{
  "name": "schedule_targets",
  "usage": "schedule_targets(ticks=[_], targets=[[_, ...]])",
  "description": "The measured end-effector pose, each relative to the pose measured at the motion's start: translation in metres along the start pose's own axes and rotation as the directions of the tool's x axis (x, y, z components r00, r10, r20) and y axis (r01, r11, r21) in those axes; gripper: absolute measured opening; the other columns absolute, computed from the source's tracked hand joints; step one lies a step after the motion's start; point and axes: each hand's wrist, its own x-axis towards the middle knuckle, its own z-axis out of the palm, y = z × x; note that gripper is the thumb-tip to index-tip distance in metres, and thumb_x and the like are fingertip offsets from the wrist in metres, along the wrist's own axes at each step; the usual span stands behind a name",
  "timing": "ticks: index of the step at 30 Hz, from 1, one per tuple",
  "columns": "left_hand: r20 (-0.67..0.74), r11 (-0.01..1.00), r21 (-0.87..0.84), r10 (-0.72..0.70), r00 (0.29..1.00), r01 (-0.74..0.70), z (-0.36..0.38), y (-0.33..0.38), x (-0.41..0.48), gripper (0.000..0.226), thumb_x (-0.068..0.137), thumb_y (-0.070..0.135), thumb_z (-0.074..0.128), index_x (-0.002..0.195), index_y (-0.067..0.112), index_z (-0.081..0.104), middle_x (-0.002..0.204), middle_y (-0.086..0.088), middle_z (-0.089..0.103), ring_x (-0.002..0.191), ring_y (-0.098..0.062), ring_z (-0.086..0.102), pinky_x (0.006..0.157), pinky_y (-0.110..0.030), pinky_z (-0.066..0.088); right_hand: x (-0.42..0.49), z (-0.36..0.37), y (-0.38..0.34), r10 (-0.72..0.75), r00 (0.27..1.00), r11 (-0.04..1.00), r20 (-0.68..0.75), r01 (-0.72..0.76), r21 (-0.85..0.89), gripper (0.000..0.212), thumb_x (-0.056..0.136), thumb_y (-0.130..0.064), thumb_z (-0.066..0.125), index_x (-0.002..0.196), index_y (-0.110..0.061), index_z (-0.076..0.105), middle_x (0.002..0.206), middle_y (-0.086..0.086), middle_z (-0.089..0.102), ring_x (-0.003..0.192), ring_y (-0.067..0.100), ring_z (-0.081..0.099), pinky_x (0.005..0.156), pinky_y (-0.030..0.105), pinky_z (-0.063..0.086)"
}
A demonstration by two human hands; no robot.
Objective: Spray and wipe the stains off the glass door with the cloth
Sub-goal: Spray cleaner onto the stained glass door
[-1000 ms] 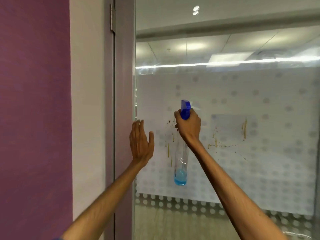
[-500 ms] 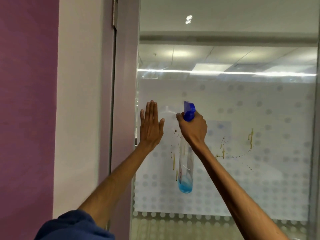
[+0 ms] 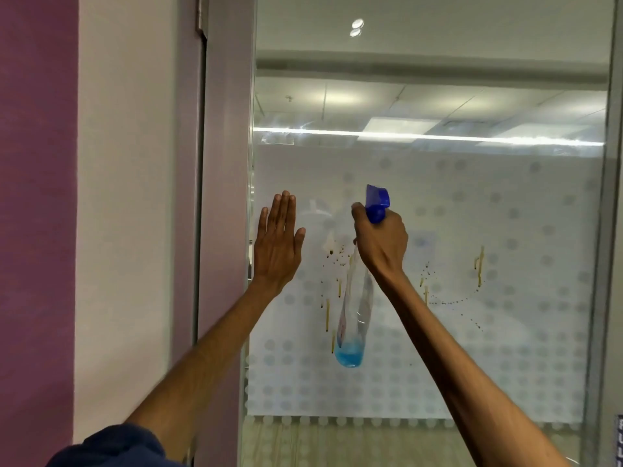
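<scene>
Blue spray head, clear bottle (image 3: 354,318): my right hand (image 3: 382,242) is clenched around its neck, body hanging below my fist. Brown stains (image 3: 332,291) streak the glass door (image 3: 472,214) just beside it. My left hand (image 3: 278,251) is spread flat, empty.

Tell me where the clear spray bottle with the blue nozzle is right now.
Head view, centre: the clear spray bottle hangs from the right hand, before the glass door, beside the brown stains.
</scene>
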Motion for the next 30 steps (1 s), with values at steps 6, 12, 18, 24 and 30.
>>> schedule_targets(ticks=[6,12,18,24,30], targets=[[0.007,1.0,0.025,-0.005,1.0,0.004,-0.003,0.002,-0.001,0.063,0.104,0.04,0.012,0.158,0.008,0.008,0.167,-0.007,0.003,0.155,-0.02,0.0,0.127,-0.04,0.001,0.005,-0.028,0.004,-0.046,0.999,0.996,-0.01,0.046,-0.073,0.024,0.091,-0.024,0.061,0.071,-0.017,0.049,0.067,0.013,0.061,0.065,0.031,0.068,0.067,0.042,0.054],[0.02,1.0,0.024,-0.013,1.0,0.013,-0.008,0.007,-0.001,0.064,0.103,0.04,0.012,0.158,0.006,0.009,0.167,-0.009,0.004,0.155,-0.022,0.002,0.127,-0.042,0.003,0.024,-0.065,0.005,0.09,0.994,0.994,-0.064,-0.086,0.071,0.018,0.091,-0.031,0.067,0.085,-0.015,0.061,0.077,0.002,0.069,0.056,0.019,0.067,0.076,0.047,0.062],[-0.042,0.999,0.029,-0.017,0.999,0.018,0.001,0.009,-0.002,0.061,0.105,0.034,0.017,0.158,0.006,0.008,0.167,-0.011,0.003,0.155,-0.024,0.001,0.127,-0.043,0.0,0.051,-0.106,0.007,0.201,0.964,0.973,-0.176,-0.175,0.153,0.02,0.091,-0.034,0.067,0.081,-0.019,0.059,0.079,0.002,0.072,0.063,0.024,0.072,0.07,0.041,0.063],[-0.076,0.997,0.049,-0.058,0.995,0.062,0.008,0.011,0.0,0.061,0.104,0.034,0.016,0.158,0.007,0.006,0.167,-0.012,0.003,0.155,-0.025,0.0,0.126,-0.043,-0.003,0.057,-0.115,0.019,0.145,0.943,0.987,-0.3,-0.159,-0.022,0.022,0.087,-0.024,0.064,0.071,-0.017,0.051,0.067,0.006,0.066,0.052,0.014,0.064,0.067,0.033,0.058],[-0.072,0.997,0.049,-0.051,0.996,0.054,0.009,0.009,0.0,0.061,0.105,0.035,0.014,0.158,0.008,0.006,0.167,-0.011,0.003,0.155,-0.024,0.0,0.126,-0.041,-0.004,0.066,-0.132,0.031,0.203,0.909,0.979,-0.364,-0.191,0.07,0.027,0.091,-0.029,0.064,0.071,-0.028,0.045,0.072,0.001,0.065,0.054,0.016,0.065,0.066,0.033,0.057]])
